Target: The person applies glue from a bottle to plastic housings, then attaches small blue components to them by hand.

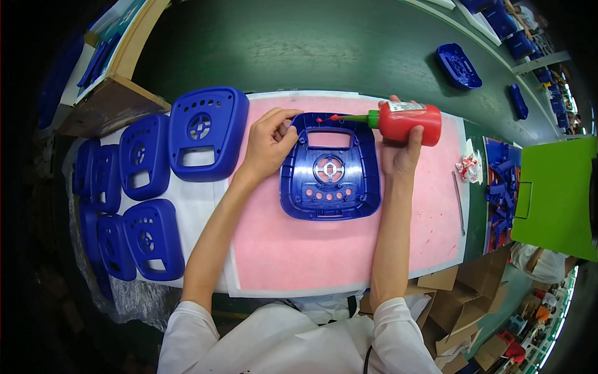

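Observation:
A blue plastic housing (291, 193) lies on the pink sheet (274, 262), its hollow inner side up. My left hand (269, 142) grips its upper left corner, fingers closed on the rim. In my right hand (402, 156) is a red squeeze bottle (405, 123), tipped on its side. The bottle's long green nozzle (354, 118) points left over the housing's far edge. Its tip is red, and a small red spot shows on the housing near it. The fingers behind the bottle are partly hidden.
Several blue housings (208, 134) stand at the left, beside a wooden shelf (137, 93). At the right are a thin metal rod (459, 202), crumpled red-stained tissue (468, 168), a tray of small blue parts (501, 193) and a green box (554, 199). Another housing (458, 65) sits on the green surface beyond.

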`<state>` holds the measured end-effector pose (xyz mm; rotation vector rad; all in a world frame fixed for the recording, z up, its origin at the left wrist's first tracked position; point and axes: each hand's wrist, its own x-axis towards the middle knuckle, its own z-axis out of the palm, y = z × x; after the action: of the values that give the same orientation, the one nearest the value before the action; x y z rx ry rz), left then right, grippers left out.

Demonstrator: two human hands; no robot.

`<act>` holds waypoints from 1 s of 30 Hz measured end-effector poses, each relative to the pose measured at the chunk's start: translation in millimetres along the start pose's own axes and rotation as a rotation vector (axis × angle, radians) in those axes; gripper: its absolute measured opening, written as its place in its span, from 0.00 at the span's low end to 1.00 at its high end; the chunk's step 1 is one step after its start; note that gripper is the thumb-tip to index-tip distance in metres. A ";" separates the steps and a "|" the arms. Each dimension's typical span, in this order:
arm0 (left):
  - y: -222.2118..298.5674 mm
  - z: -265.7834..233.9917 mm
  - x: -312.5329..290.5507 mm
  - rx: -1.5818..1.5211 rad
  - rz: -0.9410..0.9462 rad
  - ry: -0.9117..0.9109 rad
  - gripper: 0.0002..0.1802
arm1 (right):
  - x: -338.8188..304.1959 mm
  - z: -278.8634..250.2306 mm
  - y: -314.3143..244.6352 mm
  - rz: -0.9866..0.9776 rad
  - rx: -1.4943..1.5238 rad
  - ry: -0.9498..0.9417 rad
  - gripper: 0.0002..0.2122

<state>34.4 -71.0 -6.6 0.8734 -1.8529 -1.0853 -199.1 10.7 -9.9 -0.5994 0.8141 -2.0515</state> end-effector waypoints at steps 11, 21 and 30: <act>0.0 1.4 0.6 0.005 0.003 0.001 0.15 | 11.2 -35.3 -14.9 -0.035 0.796 0.147 0.40; -1.6 2.1 0.9 0.004 0.013 0.003 0.15 | 6.5 -17.3 -13.4 -0.071 0.074 0.133 0.37; -1.6 -0.8 0.0 0.016 0.006 -0.006 0.16 | 4.6 -21.7 -11.5 -0.118 -0.136 0.107 0.37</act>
<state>35.4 -72.0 -7.8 0.8742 -1.8703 -1.0714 -221.8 19.2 -15.7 -0.6296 1.0085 -2.1630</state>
